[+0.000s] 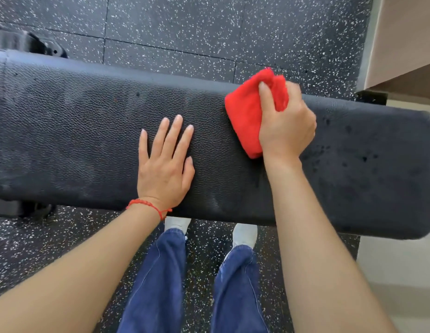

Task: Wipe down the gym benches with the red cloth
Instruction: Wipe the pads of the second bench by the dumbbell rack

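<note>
Your right hand [285, 127] grips the bunched red terry cloth [247, 111], fingers curled over its top and thumb stretched along its side, pressing it down onto the long black pebbled-vinyl gym bench pad [77, 131]. The cloth sits under and just left of that grip, at the far edge of the pad, with its upper fold poking past the edge above your fingertips.

Your left hand [164, 168] lies flat on the pad, well to the left of the gripping hand and nearer to you, fingers straight and slightly spread, holding nothing. A thin red string bracelet [149, 206] circles that wrist at the pad's near edge.

To the right of the grip the pad's surface shows dark spots and scuffs. Below the grip, past the near edge of the pad, your blue denim trouser legs [161, 280] and pale shoes [245, 234] stand on the black rubber floor flecked with white [185, 27]. Beyond the grip, at upper right, a beige wall panel [406, 37] rises.
</note>
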